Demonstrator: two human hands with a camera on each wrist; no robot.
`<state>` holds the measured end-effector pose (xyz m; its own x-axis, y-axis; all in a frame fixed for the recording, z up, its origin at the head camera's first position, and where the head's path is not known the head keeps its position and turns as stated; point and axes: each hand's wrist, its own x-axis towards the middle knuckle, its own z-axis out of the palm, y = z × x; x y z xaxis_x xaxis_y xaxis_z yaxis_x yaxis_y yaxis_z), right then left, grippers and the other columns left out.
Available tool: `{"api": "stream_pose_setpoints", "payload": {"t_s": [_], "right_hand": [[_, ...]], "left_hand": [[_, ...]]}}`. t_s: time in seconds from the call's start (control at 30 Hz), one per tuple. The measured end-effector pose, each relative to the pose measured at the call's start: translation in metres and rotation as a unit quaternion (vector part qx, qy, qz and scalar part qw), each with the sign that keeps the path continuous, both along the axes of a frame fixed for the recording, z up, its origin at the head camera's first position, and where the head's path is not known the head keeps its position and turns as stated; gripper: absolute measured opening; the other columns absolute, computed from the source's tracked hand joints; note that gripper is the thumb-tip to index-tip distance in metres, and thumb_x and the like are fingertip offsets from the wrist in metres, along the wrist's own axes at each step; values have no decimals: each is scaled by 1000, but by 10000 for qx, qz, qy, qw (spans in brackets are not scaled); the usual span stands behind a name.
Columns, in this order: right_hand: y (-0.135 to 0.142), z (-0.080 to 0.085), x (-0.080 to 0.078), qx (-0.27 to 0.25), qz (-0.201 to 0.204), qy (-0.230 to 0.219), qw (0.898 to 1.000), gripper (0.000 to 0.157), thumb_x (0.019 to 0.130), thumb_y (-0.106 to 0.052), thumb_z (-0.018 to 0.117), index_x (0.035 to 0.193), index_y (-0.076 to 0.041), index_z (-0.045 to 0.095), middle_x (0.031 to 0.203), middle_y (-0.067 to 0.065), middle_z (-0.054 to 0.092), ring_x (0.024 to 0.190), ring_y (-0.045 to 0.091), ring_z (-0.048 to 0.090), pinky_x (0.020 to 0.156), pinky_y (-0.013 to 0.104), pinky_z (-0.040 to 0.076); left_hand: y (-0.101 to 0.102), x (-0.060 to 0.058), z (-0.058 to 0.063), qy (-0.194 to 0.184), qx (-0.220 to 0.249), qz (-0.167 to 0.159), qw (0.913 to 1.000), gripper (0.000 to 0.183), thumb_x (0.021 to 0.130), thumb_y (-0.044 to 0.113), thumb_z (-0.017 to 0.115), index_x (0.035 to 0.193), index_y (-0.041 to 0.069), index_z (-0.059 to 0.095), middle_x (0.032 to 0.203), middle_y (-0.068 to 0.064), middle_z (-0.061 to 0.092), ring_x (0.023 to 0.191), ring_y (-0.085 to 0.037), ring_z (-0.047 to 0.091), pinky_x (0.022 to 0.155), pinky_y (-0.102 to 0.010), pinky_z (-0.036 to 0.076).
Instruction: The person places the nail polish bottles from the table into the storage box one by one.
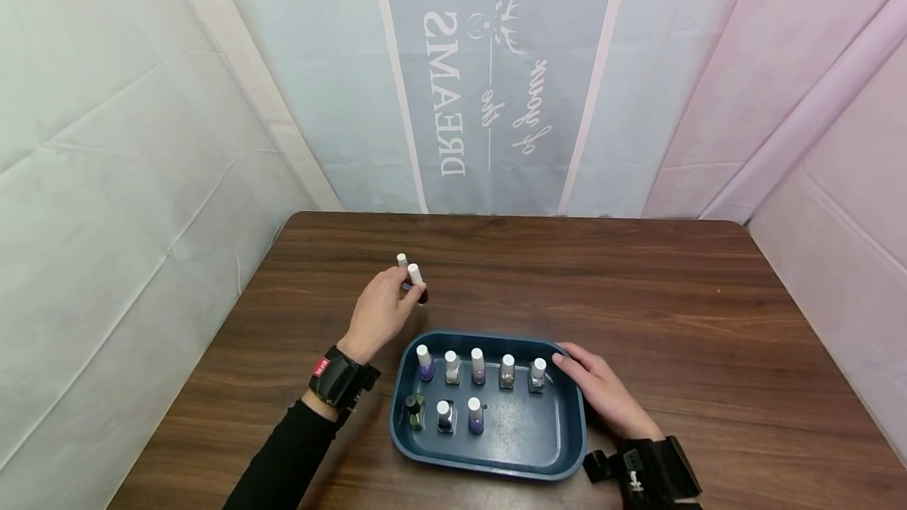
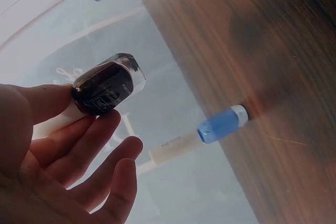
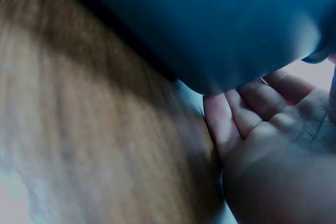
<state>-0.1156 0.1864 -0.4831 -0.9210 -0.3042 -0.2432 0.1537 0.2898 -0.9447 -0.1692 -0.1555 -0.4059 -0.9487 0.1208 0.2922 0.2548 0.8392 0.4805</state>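
Observation:
My left hand (image 1: 379, 312) pinches a dark nail polish bottle (image 2: 109, 85) by its white cap, between thumb and fingers, above the table past the tray's far left corner. Just beyond it stands a blue nail polish bottle (image 2: 223, 124) with a long pale cap, upright on the table and partly hidden by the hand in the head view. At the far right corner of a dark blue tray (image 1: 534, 435), my right hand (image 1: 602, 392) grips the rim, thumb on top and fingers along the outer wall.
Inside the tray, a back row of white-capped bottles (image 1: 478, 368) stands upright. Nearer stand a green bottle (image 1: 416, 413) with a black cap and two white-capped ones. The brown wooden table (image 1: 673, 297) meets hanging cloth (image 1: 496, 187) at its far edge.

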Motion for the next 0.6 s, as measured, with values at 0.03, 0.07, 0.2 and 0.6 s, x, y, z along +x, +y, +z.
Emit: {"api": "stream_pose_setpoints", "payload": {"t_s": [0.03,0.07,0.2,0.6], "right_hand": [[0,0,0,-5,-3,0,10000,49,98,-43,49,134,-10,53,129,13,58,111,20,54,89,24,46],[0,0,0,-11,-7,0,10000,49,98,-43,49,134,-10,53,129,13,58,111,19,54,89,24,46],[0,0,0,-11,-10,10,10000,49,98,-43,49,134,-10,53,129,13,58,112,20,54,89,23,46],[1,-2,0,-97,74,49,9999,49,98,-43,49,134,-10,53,130,13,57,112,21,54,89,24,46]], "left_hand": [[1,1,1,28,-18,-12,10000,14,96,28,59,91,16,65,92,-2,63,77,-16,51,63,-29,39],[2,1,2,54,-30,-25,10000,14,95,28,60,91,16,65,92,-3,64,77,-16,51,64,-30,39],[6,4,5,112,-43,-123,9999,14,95,28,61,91,15,66,94,-4,65,82,-17,56,68,-31,43],[16,10,13,-1,-11,-306,9995,11,93,27,64,91,17,68,89,0,65,77,-15,49,65,-29,39]]}}
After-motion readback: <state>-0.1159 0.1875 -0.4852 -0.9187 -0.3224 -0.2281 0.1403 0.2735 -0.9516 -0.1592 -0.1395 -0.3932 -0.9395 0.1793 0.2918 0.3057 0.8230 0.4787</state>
